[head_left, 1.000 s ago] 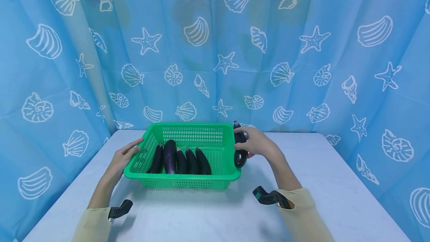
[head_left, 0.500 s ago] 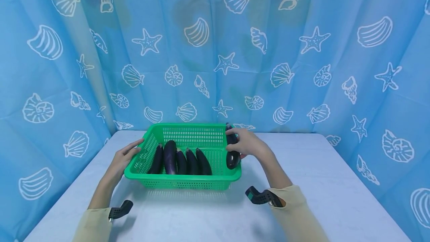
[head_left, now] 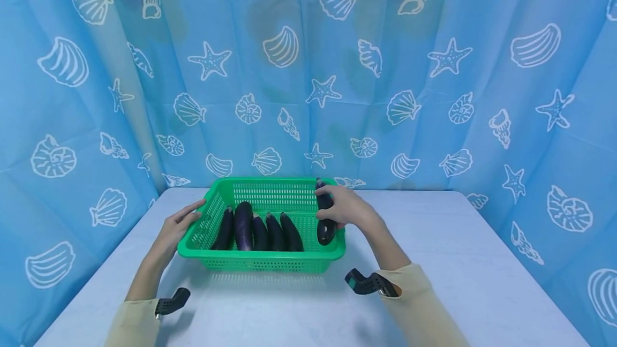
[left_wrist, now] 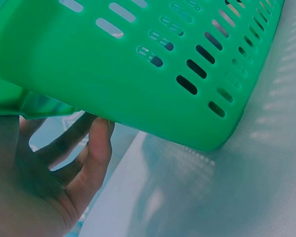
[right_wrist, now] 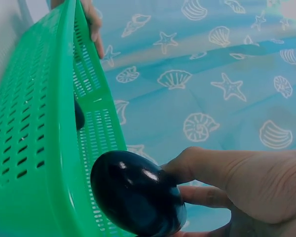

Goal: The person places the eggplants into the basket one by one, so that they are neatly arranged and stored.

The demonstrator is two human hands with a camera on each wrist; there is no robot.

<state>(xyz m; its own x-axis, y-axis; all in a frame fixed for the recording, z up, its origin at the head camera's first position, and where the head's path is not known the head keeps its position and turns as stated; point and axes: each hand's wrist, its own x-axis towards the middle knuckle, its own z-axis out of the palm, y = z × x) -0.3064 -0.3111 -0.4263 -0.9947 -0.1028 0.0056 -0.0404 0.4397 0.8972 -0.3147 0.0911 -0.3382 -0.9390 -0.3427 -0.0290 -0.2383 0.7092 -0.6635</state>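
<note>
A green plastic basket [head_left: 265, 255] with slotted walls stands on the table. Inside, along its left half, several dark purple eggplants [head_left: 244, 226] lie side by side, stems toward the back. My left hand [head_left: 168, 234] holds the basket's left rim; the left wrist view shows the thumb [left_wrist: 99, 148] against the basket's edge with the other fingers behind. In my right hand [head_left: 351, 209] is another eggplant [head_left: 325, 232], gripped between thumb and fingers over the basket's right end. Its glossy rounded end [right_wrist: 138, 192] faces the right wrist camera, beside the basket's rim.
A white-covered table [head_left: 463, 261] extends in front of and to the right of the basket. Blue curtains [head_left: 308, 68] with white shells and starfish enclose the back and both sides. A black camera mount [head_left: 368, 283] sits on each wrist.
My right hand has carried its eggplant leftward, from the basket's right rim to over the inside of the basket. The left hand, the basket and the other eggplants have stayed in place.
</note>
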